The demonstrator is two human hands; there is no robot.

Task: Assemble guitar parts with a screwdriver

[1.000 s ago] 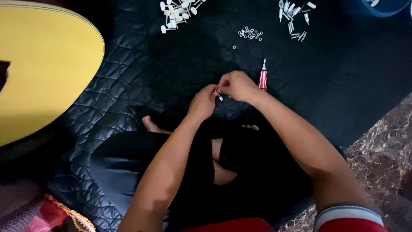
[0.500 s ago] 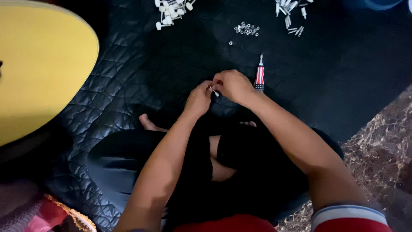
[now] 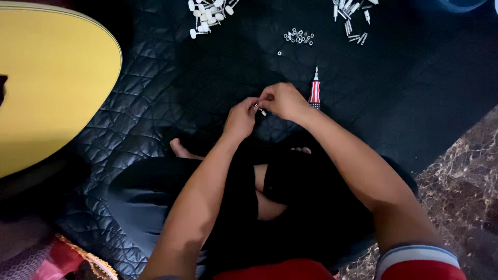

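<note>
I sit cross-legged on a black quilted mat (image 3: 155,103). My left hand (image 3: 241,118) and my right hand (image 3: 282,101) meet in front of me, fingertips pinched together on one small white and metal part (image 3: 260,109) held between them. A screwdriver with a red, white and blue striped handle (image 3: 315,89) lies on the mat just beyond my right hand.
At the mat's far edge lie a pile of white round-headed pegs (image 3: 207,13), a cluster of small metal rings (image 3: 298,36) and several white metal-tipped pieces (image 3: 353,15). A yellow rounded tabletop (image 3: 46,83) is at the left. Brown marble floor (image 3: 461,192) shows at the right.
Both hands stay pinched on the small part, with only slight finger shifts. The view has drifted a little, so the piles at the top sit nearer the edge.
</note>
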